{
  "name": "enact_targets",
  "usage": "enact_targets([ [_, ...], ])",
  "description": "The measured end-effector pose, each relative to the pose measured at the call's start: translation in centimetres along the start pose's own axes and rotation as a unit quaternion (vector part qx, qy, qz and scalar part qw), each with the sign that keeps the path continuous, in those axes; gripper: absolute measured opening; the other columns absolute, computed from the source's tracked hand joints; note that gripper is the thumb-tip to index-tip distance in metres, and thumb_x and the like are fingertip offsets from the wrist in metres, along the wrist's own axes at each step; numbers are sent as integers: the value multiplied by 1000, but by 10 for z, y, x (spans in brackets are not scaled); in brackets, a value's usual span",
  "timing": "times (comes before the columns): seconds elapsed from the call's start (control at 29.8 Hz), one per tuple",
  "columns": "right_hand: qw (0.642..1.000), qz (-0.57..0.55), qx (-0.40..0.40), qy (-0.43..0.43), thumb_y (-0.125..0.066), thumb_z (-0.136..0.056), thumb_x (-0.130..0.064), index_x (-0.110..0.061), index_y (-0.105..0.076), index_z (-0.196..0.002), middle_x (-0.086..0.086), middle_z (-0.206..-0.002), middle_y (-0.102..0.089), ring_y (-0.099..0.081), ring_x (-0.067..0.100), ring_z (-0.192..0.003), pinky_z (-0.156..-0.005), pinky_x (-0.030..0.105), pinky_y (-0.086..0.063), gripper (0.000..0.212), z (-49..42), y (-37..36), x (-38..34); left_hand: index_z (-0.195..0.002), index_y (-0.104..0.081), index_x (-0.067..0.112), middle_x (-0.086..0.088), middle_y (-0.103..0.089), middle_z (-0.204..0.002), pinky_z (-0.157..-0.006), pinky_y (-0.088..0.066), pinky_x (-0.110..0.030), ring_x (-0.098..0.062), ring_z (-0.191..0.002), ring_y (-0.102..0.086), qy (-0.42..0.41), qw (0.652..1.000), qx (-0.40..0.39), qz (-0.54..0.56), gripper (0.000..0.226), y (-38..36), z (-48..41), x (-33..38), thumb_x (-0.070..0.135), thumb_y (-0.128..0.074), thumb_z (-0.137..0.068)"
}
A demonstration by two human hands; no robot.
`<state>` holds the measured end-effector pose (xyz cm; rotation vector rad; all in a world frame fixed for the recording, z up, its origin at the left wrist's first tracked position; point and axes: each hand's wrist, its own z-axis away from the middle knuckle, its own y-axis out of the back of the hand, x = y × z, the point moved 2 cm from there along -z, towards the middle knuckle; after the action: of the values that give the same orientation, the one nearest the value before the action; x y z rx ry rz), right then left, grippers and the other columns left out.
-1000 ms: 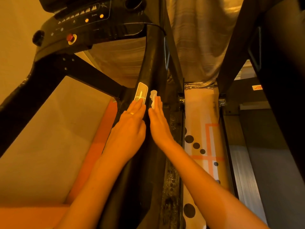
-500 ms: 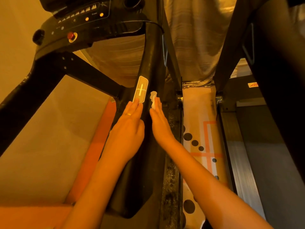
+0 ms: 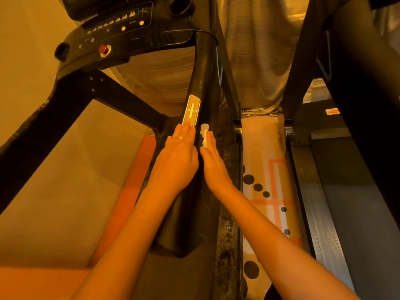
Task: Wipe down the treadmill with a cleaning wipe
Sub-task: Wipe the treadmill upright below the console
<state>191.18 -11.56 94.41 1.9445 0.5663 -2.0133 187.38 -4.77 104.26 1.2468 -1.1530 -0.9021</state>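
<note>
Your right hand (image 3: 213, 163) lay edge-on against the right side of the black treadmill handrail (image 3: 203, 83), fingers straight and together, pressing the white cleaning wipe (image 3: 204, 132) to it. The crumpled wipe stuck out past your fingertips. Your left hand (image 3: 176, 156) rested flat on the rail just beside it, fingers straight, their tips touching the lower end of the silver control pad (image 3: 191, 110). The console (image 3: 121, 29), with its red stop button (image 3: 103, 49), sat above and to the left.

Black treadmill frame (image 3: 201, 79); silvery plate (image 3: 191, 111) bearing a pale cross; white wipe (image 3: 204, 132) under my right hand (image 3: 214, 167); red button (image 3: 103, 49) on black console (image 3: 134, 43); pale floor mat (image 3: 259, 148) with black dots, orange lines.
</note>
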Motion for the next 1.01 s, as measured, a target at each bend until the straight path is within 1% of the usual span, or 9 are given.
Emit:
enact_targets([
  [0.17,1000,-16,-2,14,-26,-111,-35,-37,6,-155,-16,-166,9,10,1,-151,-123,28,-1,54,19,-6,3,-157,-27,15,-4,-20,-166,-120,-24,-38,-21,-151,-21,1,1000,3,-2,52,1,0,2,14,-37,-106],
  [0.27,999,-25,-27,36,-26,-102,-43,-47,8,-144,-24,-160,13,13,-5,-148,-120,19,2,54,57,-15,12,-156,-29,14,-6,-22,-165,-118,-28,-40,-23,-150,-23,1,1000,5,1,50,0,-2,2,14,-36,-106],
  [0.34,999,-27,-30,30,-26,-100,-41,-43,8,-145,-21,-162,11,12,-5,-148,-118,16,2,56,57,-14,14,-156,-29,13,-6,-20,-166,-119,-28,-42,-23,-151,-20,-1,1000,1,4,49,-1,-2,1,14,-36,-106],
  [0.5,1000,-26,-9,8,-27,-104,-40,-31,4,-156,-11,-168,7,8,3,-153,-122,25,0,62,37,-10,12,-156,-28,13,-4,-17,-167,-123,-22,-46,-21,-154,-11,-9,1000,-6,24,51,-1,0,-2,12,-35,-106],
  [0.6,1000,-19,-19,14,-28,-104,-39,-30,4,-158,-14,-167,8,9,-1,-151,-117,16,-1,63,51,-13,15,-155,-32,13,-3,-16,-167,-125,-14,-44,-20,-154,-8,-16,998,-18,51,48,7,10,-1,12,-35,-107],
  [0.7,999,-29,-26,16,-25,-96,-46,-33,1,-156,-12,-168,5,5,3,-153,-124,23,-2,67,56,-9,18,-158,-23,17,3,-6,-168,-122,1,-32,-12,-153,5,-72,993,-72,52,52,11,45,-12,17,-36,-107],
  [0.81,998,-59,-28,10,-24,-96,-50,-39,-2,-150,-12,-168,3,4,4,-154,-128,37,-2,60,57,-8,13,-158,-25,21,10,-6,-167,-113,9,-9,-1,-150,9,-98,991,-51,76,56,7,74,-22,17,-39,-105],
  [0.87,998,-53,-29,14,-23,-97,-50,-42,-1,-148,-13,-168,5,6,1,-153,-128,37,-1,55,67,-11,9,-157,-29,20,9,-12,-166,-105,10,2,2,-148,5,-89,991,-37,97,55,5,74,-22,15,-40,-104],
  [1.01,996,-21,-74,52,-25,-102,-45,-48,6,-147,-23,-163,17,15,-7,-149,-126,30,4,55,122,-27,17,-156,-31,18,7,-15,-166,-102,10,5,2,-146,2,-86,993,-24,80,53,4,71,-20,11,-41,-105],
])
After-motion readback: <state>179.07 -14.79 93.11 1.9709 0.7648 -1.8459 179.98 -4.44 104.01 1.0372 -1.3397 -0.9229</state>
